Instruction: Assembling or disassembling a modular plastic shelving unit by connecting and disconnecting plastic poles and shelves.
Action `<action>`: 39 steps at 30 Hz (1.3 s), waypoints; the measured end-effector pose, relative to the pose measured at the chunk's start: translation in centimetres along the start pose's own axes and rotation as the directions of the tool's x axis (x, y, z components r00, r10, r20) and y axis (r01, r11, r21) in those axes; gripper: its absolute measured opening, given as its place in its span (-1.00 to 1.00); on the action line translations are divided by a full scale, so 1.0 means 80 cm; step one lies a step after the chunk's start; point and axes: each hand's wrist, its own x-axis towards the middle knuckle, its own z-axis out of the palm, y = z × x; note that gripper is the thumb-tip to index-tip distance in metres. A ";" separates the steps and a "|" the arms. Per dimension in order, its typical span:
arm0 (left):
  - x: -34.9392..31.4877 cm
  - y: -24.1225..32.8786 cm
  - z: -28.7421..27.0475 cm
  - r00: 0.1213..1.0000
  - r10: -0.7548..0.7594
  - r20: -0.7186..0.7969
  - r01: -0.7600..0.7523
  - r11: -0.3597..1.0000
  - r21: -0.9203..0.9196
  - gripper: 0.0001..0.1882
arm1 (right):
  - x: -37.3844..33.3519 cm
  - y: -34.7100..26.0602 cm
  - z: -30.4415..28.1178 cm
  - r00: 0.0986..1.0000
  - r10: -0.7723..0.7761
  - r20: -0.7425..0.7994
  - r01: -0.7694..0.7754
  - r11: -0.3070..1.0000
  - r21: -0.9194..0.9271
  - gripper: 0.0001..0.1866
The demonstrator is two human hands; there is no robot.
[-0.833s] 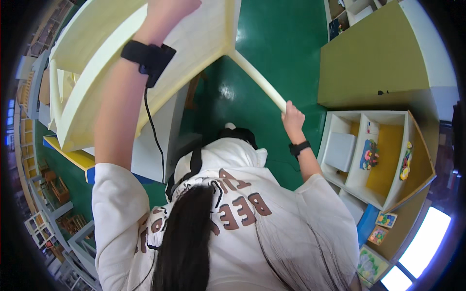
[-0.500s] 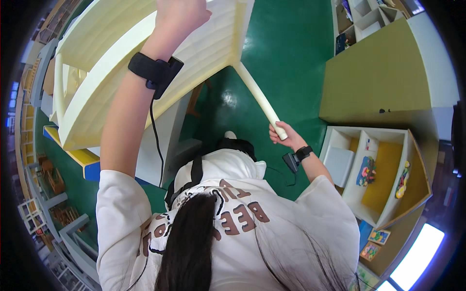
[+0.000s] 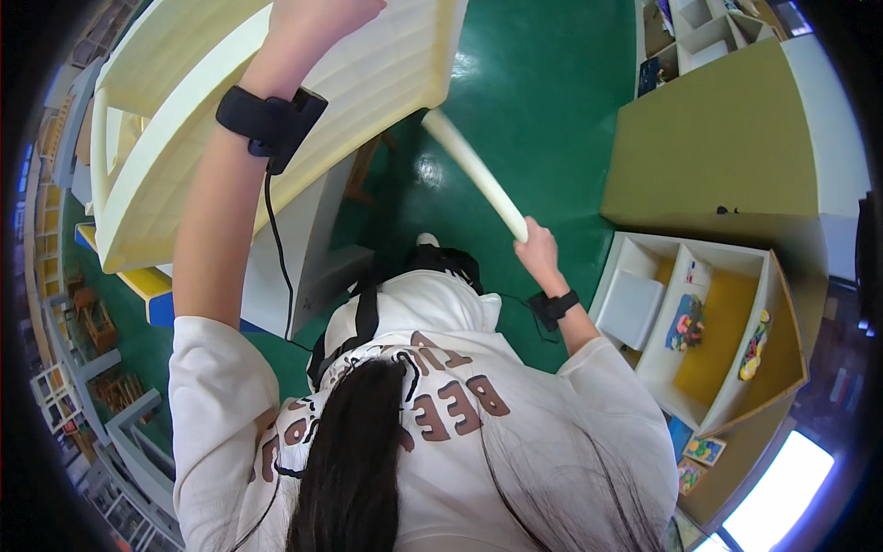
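A large cream plastic piece with a ribbed face and curved edges [image 3: 368, 83] fills the upper left, tilted above a white surface. My left hand [image 3: 324, 17] is closed in a fist in front of it at the upper edge; what it grips is cut off from view. My right hand [image 3: 537, 250] is wrapped around the lower end of a cream tube [image 3: 476, 175], which slants up and left. The tube's blurred upper end lies just below the piece's lower corner; whether they touch, I cannot tell. Black straps with small devices circle both my wrists.
Below the cream piece stands a white unit [image 3: 303, 235], with a blue-and-yellow edge [image 3: 152, 283] left of it. An olive cabinet [image 3: 713, 152] and an open shelf [image 3: 667, 363] with toys are at right. Green floor [image 3: 524, 83] lies between. A cable hangs from my left wrist.
The tube's upper end, which met the piece's corner, has shifted slightly down and left of it. My right hand has moved up a little. My left hand and the piece shifted left.
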 end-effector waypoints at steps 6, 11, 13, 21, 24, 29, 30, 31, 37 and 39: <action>-0.004 0.004 -0.001 0.996 0.049 -0.072 -0.048 0.999 0.004 -0.64 | -0.058 0.005 -0.023 0.982 0.187 -0.005 -0.187 0.982 -0.036 -0.76; -0.007 0.002 -0.006 1.000 -0.011 -0.009 0.011 0.998 -0.068 -0.58 | -0.074 -0.018 -0.034 0.958 0.240 0.158 -0.287 0.839 0.462 -0.71; -0.007 -0.010 0.008 0.982 0.107 -0.156 -0.121 0.989 -0.083 -0.53 | -0.068 -0.038 -0.051 0.945 0.244 0.217 -0.323 0.800 0.505 -0.70; -0.126 0.001 -0.024 0.722 0.687 -0.079 -0.686 0.697 -0.209 -0.28 | -0.050 -0.114 -0.101 0.897 0.046 0.440 -0.323 0.749 0.579 -0.69; -0.220 -0.031 -0.027 0.693 0.641 0.331 -0.576 0.768 -0.280 -0.38 | -0.036 -0.178 -0.120 0.752 -0.206 0.626 -0.213 0.823 0.527 -0.70; -0.343 -0.105 -0.033 0.727 0.337 0.598 -0.060 0.899 -0.434 -0.63 | -0.015 -0.242 -0.099 0.506 -0.468 0.724 0.127 0.871 0.474 -0.71; -0.363 -0.120 -0.038 0.754 0.261 0.603 0.041 0.897 -0.440 -0.72 | -0.013 -0.255 -0.090 0.518 -0.489 0.702 0.096 0.849 0.520 -0.66; -0.384 -0.136 -0.042 0.757 0.230 0.612 0.064 0.905 -0.420 -0.72 | -0.010 -0.266 -0.082 0.529 -0.507 0.681 0.063 0.823 0.565 -0.61; -0.543 -0.235 -0.085 0.729 -0.342 0.593 0.683 0.429 -0.591 -0.75 | 0.048 -0.315 -0.070 0.700 -0.448 0.556 -0.177 0.646 0.743 -0.66; -0.588 -0.251 -0.099 0.570 -0.466 0.676 0.812 0.194 -0.551 -0.75 | 0.053 -0.318 -0.056 0.684 -0.450 0.574 -0.153 0.681 0.716 -0.72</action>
